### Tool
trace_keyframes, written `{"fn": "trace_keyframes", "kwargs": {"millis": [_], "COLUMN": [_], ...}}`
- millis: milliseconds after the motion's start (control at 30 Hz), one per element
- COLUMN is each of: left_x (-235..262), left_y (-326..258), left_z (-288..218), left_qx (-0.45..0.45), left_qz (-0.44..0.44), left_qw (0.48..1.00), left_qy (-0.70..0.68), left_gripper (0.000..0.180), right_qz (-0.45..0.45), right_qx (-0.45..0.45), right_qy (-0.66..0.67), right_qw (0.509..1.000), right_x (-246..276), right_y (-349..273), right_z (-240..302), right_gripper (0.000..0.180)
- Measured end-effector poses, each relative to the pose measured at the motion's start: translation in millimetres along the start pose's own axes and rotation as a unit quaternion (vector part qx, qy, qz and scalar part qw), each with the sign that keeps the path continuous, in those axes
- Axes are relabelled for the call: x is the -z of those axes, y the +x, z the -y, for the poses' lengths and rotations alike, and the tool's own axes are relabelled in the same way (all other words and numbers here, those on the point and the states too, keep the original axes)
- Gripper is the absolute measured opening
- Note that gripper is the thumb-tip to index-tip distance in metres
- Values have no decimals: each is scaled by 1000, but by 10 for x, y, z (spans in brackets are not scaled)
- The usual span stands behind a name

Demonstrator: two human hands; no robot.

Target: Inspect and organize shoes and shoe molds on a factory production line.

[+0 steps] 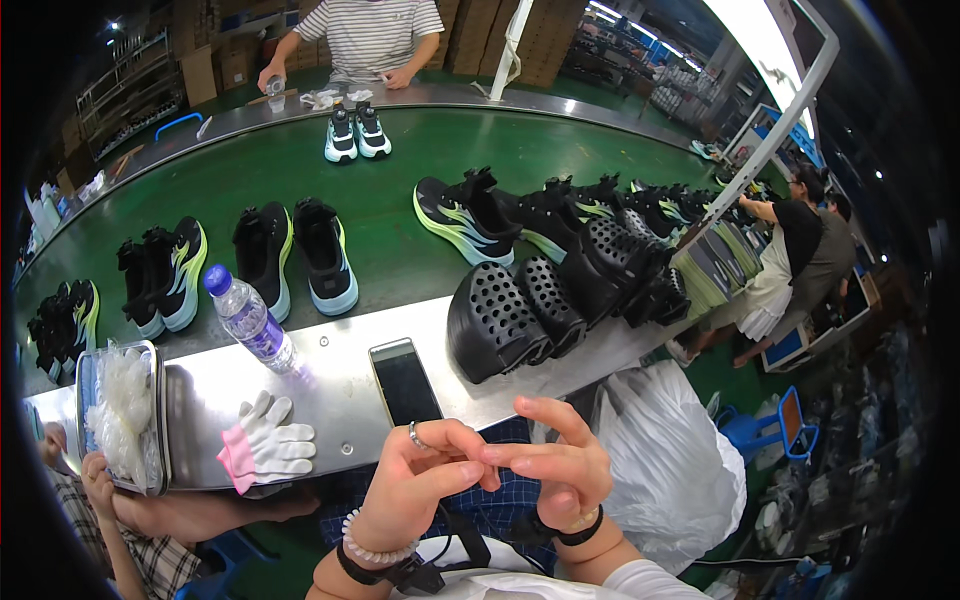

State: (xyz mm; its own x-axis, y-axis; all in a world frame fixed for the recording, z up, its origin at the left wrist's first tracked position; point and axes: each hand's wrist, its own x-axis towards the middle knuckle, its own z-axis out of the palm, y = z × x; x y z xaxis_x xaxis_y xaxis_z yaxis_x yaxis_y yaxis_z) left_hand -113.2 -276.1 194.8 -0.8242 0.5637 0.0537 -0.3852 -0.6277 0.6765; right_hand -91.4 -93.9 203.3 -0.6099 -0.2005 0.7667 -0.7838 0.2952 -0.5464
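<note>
Both my hands are raised in front of me, over the near edge of the metal ledge. My left hand (418, 482), with a ring and a coiled bracelet, has loosely bent fingers, the thumb apart from the index finger. Its fingertips meet those of my right hand (572, 468), whose fingers are spread, the index finger raised. No object shows in either hand. Just beyond my left hand, a dark-screened phone (405, 383) lies on the ledge. White gloves with pink cuffs (268, 445) lie to its left.
A purple-labelled bottle (250, 320) and a tray of plastic bags (158, 420) stand left. Black perforated clogs (497, 318) are at right, by a white plastic bag (670, 460). Sneakers (325, 258) line the green conveyor (390, 215). A person (370, 40) works opposite; another sits lower left.
</note>
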Motion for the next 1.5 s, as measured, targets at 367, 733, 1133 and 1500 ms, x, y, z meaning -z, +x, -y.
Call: {"fn": "trace_keyframes", "kwargs": {"millis": [367,733,1133,1500], "left_x": [74,83,55,-114], "left_y": [83,101,109,66], "left_z": [111,239,178,77], "left_qx": [55,-80,-227,-224], "left_qz": [27,-75,-122,-96], "left_qw": [995,993,926,938], "left_qy": [-80,51,277,244], "left_gripper": [12,5,3,7], "right_qz": [24,10,-46,-76], "right_qx": [69,20,-64,-185], "right_qy": [-71,-95,-2,315], "right_qw": [995,995,997,928], "right_x": [29,-17,-91,-217], "right_y": [39,-24,-42,-135], "right_z": [-14,-38,35,-20], "right_gripper": [43,42,55,56]}}
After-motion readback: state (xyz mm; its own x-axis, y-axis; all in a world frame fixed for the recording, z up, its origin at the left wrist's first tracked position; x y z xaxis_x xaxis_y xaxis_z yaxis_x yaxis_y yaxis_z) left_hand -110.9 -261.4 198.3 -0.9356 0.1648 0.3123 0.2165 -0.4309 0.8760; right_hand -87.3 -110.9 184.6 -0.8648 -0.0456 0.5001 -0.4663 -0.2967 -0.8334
